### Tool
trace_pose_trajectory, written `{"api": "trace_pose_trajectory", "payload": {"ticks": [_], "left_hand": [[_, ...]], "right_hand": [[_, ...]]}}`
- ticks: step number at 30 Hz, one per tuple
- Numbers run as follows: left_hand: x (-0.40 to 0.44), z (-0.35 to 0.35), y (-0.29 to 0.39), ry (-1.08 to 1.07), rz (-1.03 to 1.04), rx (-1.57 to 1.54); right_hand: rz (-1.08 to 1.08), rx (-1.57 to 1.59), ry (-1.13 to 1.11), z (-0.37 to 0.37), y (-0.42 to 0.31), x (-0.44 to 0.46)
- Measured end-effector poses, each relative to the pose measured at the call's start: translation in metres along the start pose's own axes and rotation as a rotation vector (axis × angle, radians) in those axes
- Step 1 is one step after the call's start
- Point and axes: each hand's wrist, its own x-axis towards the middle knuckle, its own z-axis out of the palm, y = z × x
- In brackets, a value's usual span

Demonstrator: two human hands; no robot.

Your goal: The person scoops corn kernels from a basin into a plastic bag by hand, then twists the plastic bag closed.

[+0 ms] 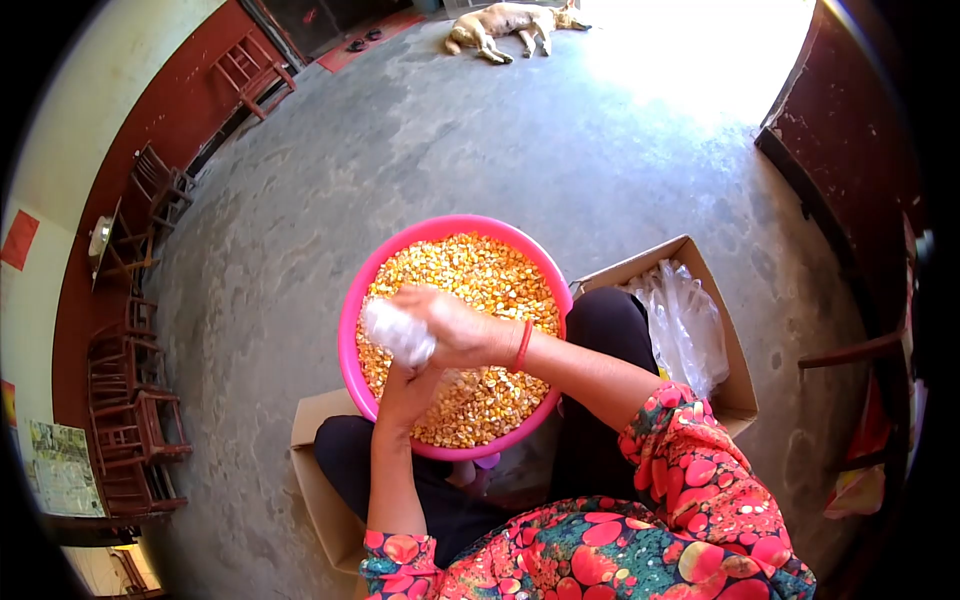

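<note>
A pink basin [352, 350] full of yellow corn kernels [480, 270] sits between my knees. Above the corn my two hands are together around a bunched, whitish clear plastic bag [398, 333]. My right hand [455, 325], with a red band at the wrist, is closed at the bag's right side, its fingers slightly blurred. From below, my left hand [405, 395] is closed at the lower end of the bag, some of its fingers hidden. What the bag contains, if anything, I cannot make out.
An open cardboard box [735, 385] holding clear plastic bags [685, 330] stands by my right leg. Another cardboard box [325, 500] is at my left. Wooden chairs [130, 365] line the left wall. A dog [510, 25] lies on the concrete floor [260, 250] ahead.
</note>
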Motion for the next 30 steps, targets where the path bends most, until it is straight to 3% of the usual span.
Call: {"api": "trace_pose_trajectory", "payload": {"ticks": [1,3,6,9,11,13,16,17,19,20,24,27,30], "left_hand": [[0.004,0.001,0.01,-0.025,-0.144,-0.098],[0.001,0.008,0.034,-0.034,-0.132,-0.17],[0.008,0.006,0.014,-0.029,0.109,-0.37],[0.008,-0.003,0.01,-0.045,0.043,-0.432],[0.008,-0.003,0.007,-0.043,0.065,-0.47],[0.008,-0.003,0.002,-0.04,0.08,-0.508],[0.015,-0.004,0.002,-0.045,0.111,-0.52],[0.015,-0.004,0.004,-0.038,0.069,-0.46],[0.013,-0.003,0.007,-0.032,0.023,-0.401],[0.013,-0.001,0.009,-0.028,0.014,-0.369],[0.011,0.008,0.011,0.022,0.059,-0.357],[0.007,0.009,0.019,0.069,0.126,-0.233],[0.004,0.006,0.021,0.089,0.095,-0.122]], "right_hand": [[0.072,0.079,0.084,-0.006,0.002,-0.001],[0.252,-0.038,-0.03,-0.027,0.012,-0.001],[0.759,0.341,-0.08,-0.051,-0.001,0.008],[0.616,0.793,-0.226,-0.059,-0.009,0.008],[0.609,0.97,-0.202,-0.05,-0.029,0.011],[0.571,0.89,-0.215,-0.043,-0.024,0.007],[0.546,0.352,-0.273,-0.039,-0.014,0.006],[0.547,0.352,-0.275,-0.037,-0.004,0.002],[0.315,-0.282,-0.354,-0.035,0.012,-0.003],[0.371,-0.361,-0.349,-0.038,0.008,-0.005],[0.425,-0.379,-0.351,-0.043,0.009,-0.003],[0.35,-0.071,-0.235,-0.05,0.006,0.001],[0.589,0.128,-0.225,-0.061,-0.005,0.009]]}}
